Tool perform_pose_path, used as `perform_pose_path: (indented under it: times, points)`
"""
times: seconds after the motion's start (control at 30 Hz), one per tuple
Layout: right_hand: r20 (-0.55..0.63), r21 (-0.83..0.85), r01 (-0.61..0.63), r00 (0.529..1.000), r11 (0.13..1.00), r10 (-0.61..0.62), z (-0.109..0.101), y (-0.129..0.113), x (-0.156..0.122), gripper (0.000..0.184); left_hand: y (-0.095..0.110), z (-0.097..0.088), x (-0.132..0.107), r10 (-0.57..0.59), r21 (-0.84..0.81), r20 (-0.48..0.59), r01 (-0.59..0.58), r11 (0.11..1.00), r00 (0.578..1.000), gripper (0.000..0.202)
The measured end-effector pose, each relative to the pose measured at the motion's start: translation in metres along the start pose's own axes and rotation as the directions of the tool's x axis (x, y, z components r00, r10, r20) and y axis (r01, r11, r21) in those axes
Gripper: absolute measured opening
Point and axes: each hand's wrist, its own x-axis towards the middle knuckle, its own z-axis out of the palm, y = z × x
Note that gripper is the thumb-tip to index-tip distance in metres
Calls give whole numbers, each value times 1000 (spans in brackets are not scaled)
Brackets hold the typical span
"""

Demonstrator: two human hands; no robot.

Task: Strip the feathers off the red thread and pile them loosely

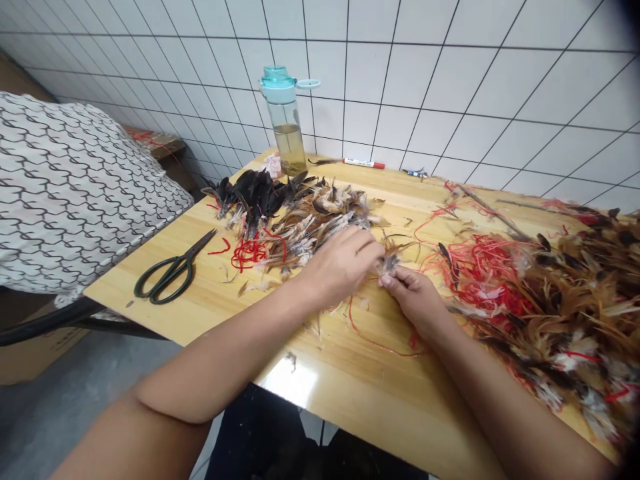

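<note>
My left hand [339, 263] and my right hand [413, 293] meet over the middle of a wooden table [350, 393]. Both pinch a small bundle of brown feathers [389, 265] between their fingertips. A thin red string [373, 339] trails from under the hands across the wood toward me. Behind my left hand lies a heap of brown and black feathers [305, 213] with a tangle of red string [249, 253]. A bigger heap of feathers and red string [555, 300] covers the table's right side, next to my right hand.
Green-handled scissors [173, 272] lie near the table's left edge. A clear bottle with a teal lid [286, 123] stands at the back by the tiled wall, with a red-capped marker [363, 163] beside it. A patterned cushion [70, 200] rests to the left.
</note>
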Motion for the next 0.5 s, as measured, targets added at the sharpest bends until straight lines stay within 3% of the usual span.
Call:
perform_pose_path:
  times: [0.1,0.23,0.37,0.5]
  points:
    - [-45,-6,-40,998,999,40,-1,0,-1,23,-16,-13,-3,-142,17,-30,142,990,989,18]
    - [-105,84,-92,989,992,100,-2,4,-1,25,-33,-17,-9,-234,-23,143,240,971,962,11]
    - [-164,67,-68,983,995,78,0,6,-1,26,-28,-9,-9,-216,-80,300,250,965,929,13]
    - [-195,3,-16,981,1000,16,4,5,-2,27,-18,0,-7,-221,42,408,223,974,886,24]
